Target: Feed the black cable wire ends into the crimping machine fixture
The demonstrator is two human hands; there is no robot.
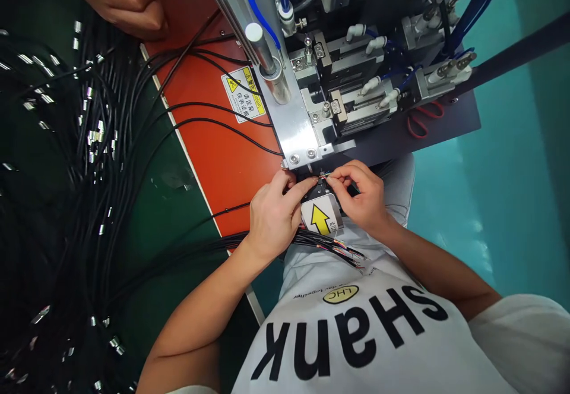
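Note:
At the front edge of a metal machine (297, 126), both hands meet over a small dark fixture (317, 192). My left hand (278, 207) is closed, its thumb and forefinger pressing at the end of a black cable. Thin coloured wires (324, 175) fan out from that end. My right hand (361, 195) pinches these wires between thumb and forefinger. Below the fixture sits a white plate with a yellow arrow (319, 218). A bundle of black cables (312, 238) with stripped, coloured ends passes under my left wrist and lies across my lap.
Many black cables with shiny metal connectors (95, 138) cover the green surface at left. Another person's hand (129, 2) rests at the top left. A warning label (244, 94) is stuck on the orange board (200, 168). Red-handled scissors (423, 119) lie at right, near pneumatic cylinders (363, 106).

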